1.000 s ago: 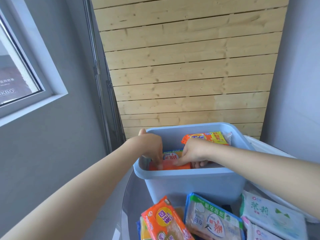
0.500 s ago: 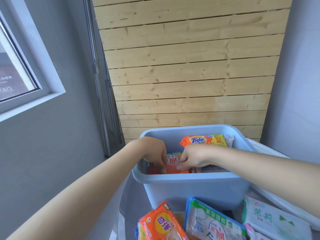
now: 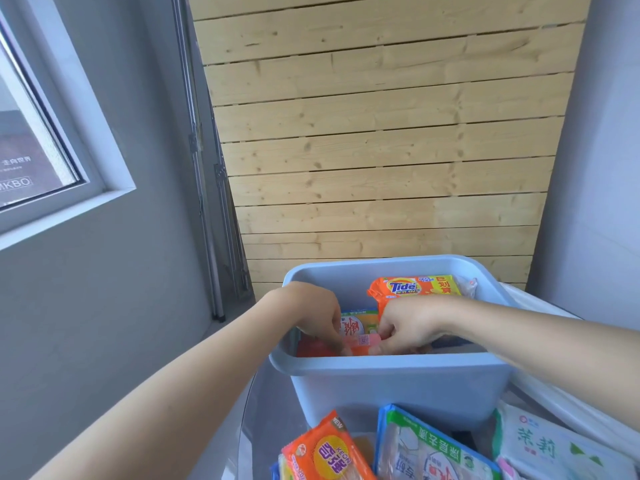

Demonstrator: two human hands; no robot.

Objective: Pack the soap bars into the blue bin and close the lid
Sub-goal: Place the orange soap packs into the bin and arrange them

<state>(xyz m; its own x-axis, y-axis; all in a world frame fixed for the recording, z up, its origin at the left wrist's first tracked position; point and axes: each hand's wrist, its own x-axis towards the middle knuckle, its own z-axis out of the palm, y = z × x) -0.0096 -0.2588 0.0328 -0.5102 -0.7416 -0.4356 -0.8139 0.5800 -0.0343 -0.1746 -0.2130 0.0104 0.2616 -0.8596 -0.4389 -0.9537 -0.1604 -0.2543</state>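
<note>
The blue bin (image 3: 398, 382) stands open in front of me. Both hands reach inside it. My left hand (image 3: 313, 315) and my right hand (image 3: 412, 323) pinch the two ends of a red-and-orange wrapped soap bar (image 3: 360, 339) lying low in the bin near its front wall. An orange Tide soap pack (image 3: 414, 287) stands upright against the back wall. Outside the bin, near me, lie an orange soap pack (image 3: 325, 452), a blue-and-green pack (image 3: 426, 448) and a white-and-green pack (image 3: 554, 445).
A white lid (image 3: 540, 306) leans behind the bin on the right. The bin rests on a glass tabletop (image 3: 263, 410) whose curved edge runs at the left. A wooden slat wall stands behind, grey walls on both sides, a window at the left.
Both hands stayed in the bin, shifting the soap bar slightly. The upright orange pack turned so its Tide label shows.
</note>
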